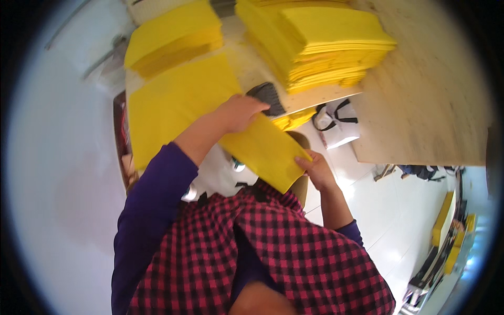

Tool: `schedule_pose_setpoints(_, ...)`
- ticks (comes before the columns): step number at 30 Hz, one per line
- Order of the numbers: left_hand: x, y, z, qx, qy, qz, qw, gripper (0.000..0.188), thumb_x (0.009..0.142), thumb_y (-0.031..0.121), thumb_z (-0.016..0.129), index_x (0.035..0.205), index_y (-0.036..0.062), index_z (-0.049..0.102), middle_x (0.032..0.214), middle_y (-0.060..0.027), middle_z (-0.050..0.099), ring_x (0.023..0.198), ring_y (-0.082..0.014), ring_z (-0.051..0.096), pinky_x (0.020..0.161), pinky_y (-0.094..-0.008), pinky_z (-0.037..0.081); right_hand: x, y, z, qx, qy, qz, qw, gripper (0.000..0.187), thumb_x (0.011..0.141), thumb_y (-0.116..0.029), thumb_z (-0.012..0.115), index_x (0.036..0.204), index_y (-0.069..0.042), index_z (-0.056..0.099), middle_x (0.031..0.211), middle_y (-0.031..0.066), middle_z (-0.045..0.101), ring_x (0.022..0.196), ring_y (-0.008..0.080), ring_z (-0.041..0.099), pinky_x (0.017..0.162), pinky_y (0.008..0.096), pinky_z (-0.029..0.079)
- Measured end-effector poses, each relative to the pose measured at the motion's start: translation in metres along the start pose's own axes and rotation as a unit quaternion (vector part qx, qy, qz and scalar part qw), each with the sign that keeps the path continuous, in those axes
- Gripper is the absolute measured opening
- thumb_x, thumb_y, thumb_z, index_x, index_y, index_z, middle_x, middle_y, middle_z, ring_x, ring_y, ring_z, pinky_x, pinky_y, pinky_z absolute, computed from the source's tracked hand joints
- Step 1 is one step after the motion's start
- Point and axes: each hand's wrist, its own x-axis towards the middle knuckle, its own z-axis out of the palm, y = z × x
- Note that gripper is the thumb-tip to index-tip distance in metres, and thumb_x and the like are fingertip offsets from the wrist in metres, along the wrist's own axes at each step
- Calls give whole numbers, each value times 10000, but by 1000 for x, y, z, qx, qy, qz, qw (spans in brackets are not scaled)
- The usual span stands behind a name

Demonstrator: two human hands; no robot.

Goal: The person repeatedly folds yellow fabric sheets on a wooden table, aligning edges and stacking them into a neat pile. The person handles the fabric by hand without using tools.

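Observation:
A yellow felt-like sheet (265, 149) slants off the near table edge toward my lap. My right hand (316, 170) pinches its right end, thumb on top and fingers beneath. Across the upper part of that sheet lies my left hand (241, 113), its fingers stretched flat to the right. Just past those fingertips is a dark grey ribbed object (266, 97), whose kind I cannot make out. A wide yellow sheet (176, 100) spreads over the table left of my left hand; my hand and forearm hide whether the two are joined.
Stacks of folded yellow sheets stand at the far left (176, 34) and far right (336, 44) of the table. More yellow material (296, 119) and a white bag with black straps (338, 123) are below the edge. A wooden board surface (420, 100) extends to the right.

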Motion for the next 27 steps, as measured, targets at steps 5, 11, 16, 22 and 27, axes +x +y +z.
schedule_pose_setpoints(5, 10, -20, -16, 8, -97, -2, 995, 300, 817, 224, 630, 1092, 112, 674, 1055, -130, 674, 1011, -330, 611, 870, -416, 481, -13, -31, -19, -125, -2, -56, 991, 278, 898, -172, 643, 1084, 34, 658, 922, 39, 682, 844, 109, 602, 785, 257, 478)
schedule_pose_setpoints(11, -5, -34, -64, 16, -107, -58, 992, 225, 730, 188, 715, 909, 54, 697, 910, -152, 667, 884, -352, 623, 774, -415, 501, -30, -85, -53, -163, -78, -96, 979, 238, 902, -117, 642, 1082, 38, 657, 914, 22, 672, 842, 87, 576, 782, 252, 474)
schedule_pose_setpoints(16, -35, -20, -76, -37, -70, -69, 994, 199, 702, 113, 751, 861, 16, 680, 886, -149, 657, 867, -352, 608, 743, -403, 490, -39, -130, -76, -253, -126, -161, 946, 188, 906, -91, 639, 1052, 26, 663, 891, 41, 677, 821, 88, 577, 769, 245, 471)
schedule_pose_setpoints(22, -61, 17, -127, -121, -27, -134, 983, 176, 736, 106, 734, 862, 0, 673, 792, -145, 634, 742, -294, 607, 676, -360, 482, -44, -187, -96, -367, -57, -322, 871, 139, 849, -51, 686, 980, -7, 696, 855, 68, 680, 765, 138, 597, 705, 272, 472)
schedule_pose_setpoints(27, -74, 42, -186, -125, 56, -209, 968, 164, 735, 37, 738, 870, -19, 662, 717, -106, 622, 655, -163, 581, 625, -273, 454, -39, -234, -103, -342, 26, -386, 856, 155, 803, -46, 731, 956, -25, 715, 778, 66, 679, 670, 125, 587, 623, 268, 471)
